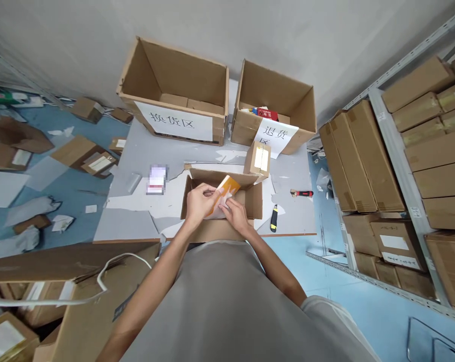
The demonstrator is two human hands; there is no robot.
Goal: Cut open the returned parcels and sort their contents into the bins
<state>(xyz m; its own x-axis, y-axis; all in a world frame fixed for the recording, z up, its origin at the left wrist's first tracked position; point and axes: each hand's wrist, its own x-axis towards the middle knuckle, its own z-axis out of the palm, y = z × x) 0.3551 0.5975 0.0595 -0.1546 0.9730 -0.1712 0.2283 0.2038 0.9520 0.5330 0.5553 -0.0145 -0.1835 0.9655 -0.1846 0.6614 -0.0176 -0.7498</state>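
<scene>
Over an open cardboard box (254, 201) at the table's front, an orange-and-white book-like item (232, 185) is held tilted between both hands. My left hand (200, 202) grips its left side, fingers closed along the edge. My right hand (235, 213) pinches its lower right part, where a whitish sheet or wrapping shows; I cannot tell which. The box's flaps stand open, and its inside is partly hidden by my hands. A small taped carton (258, 160) with a white label stands just behind the box's right corner.
Two large open boxes, a left one (174, 133) and a right one (246, 131), stand at the back with handwritten signs. A yellow-black cutter (274, 218) and a red-black tool (302, 193) lie right. Shelves of cartons (393, 241) stand right; parcels (76, 151) cover the left floor.
</scene>
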